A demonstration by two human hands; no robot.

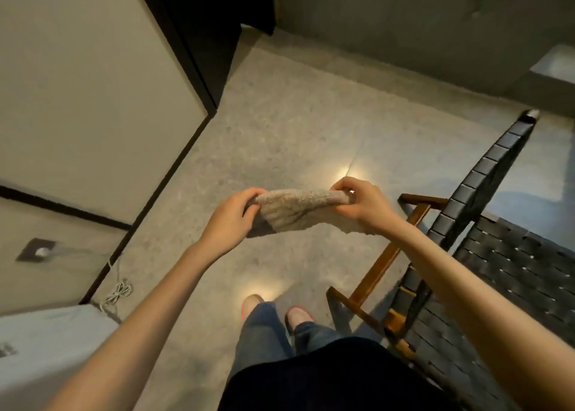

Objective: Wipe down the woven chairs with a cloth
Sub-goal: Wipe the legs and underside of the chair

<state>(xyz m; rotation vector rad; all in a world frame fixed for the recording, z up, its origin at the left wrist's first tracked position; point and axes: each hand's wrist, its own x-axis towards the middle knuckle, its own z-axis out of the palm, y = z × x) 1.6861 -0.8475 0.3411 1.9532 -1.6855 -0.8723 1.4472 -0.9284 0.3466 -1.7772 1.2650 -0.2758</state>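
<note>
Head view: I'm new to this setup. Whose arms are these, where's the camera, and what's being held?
No machine here: a person wears one wide-angle camera on the head, looking down, so the bare arms are their own. The left hand and right hand each pinch one end of a beige cloth, stretched between them above the floor. On the right stands the woven chair, dark straps on a wooden frame; the cloth is not touching it. A white cable lies on the floor at left.
</note>
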